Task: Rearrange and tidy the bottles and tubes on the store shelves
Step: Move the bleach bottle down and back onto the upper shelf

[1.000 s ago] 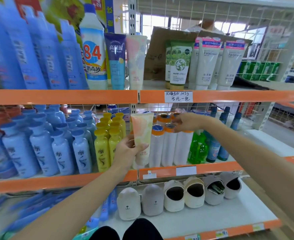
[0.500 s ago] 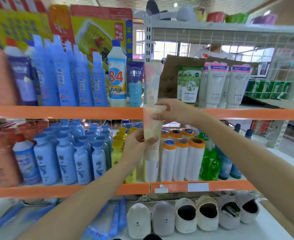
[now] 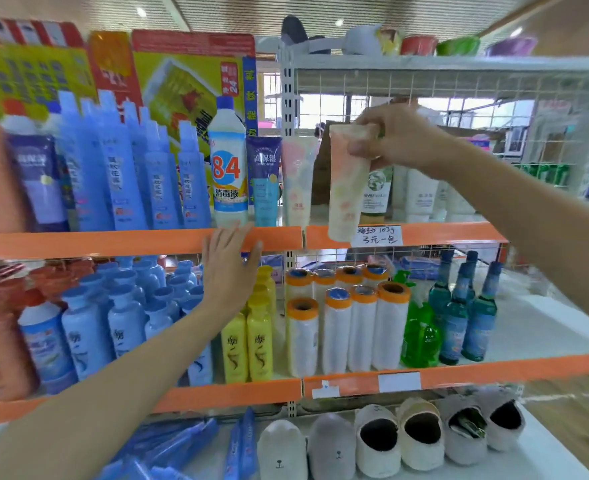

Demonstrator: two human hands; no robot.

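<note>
Right hand (image 3: pixel 395 138) pinching pastel tube (image 3: pixel 346 183) by its top, hanging over orange shelf edge (image 3: pixel 452 233) at 1 o'clock, left hand (image 3: pixel 230 268) open, empty, fingers on that edge.

Single head-worn wide-angle view, facing forward and slightly downward, close to the shelving: the upper orange shelf edge (image 3: pixel 137 242) crosses mid-frame, the lower shelf edge (image 3: pixel 459 375) runs beneath it, and ceiling shows along the top. Straight lines bow toward the frame's borders. No second view is available for overlap.
</note>
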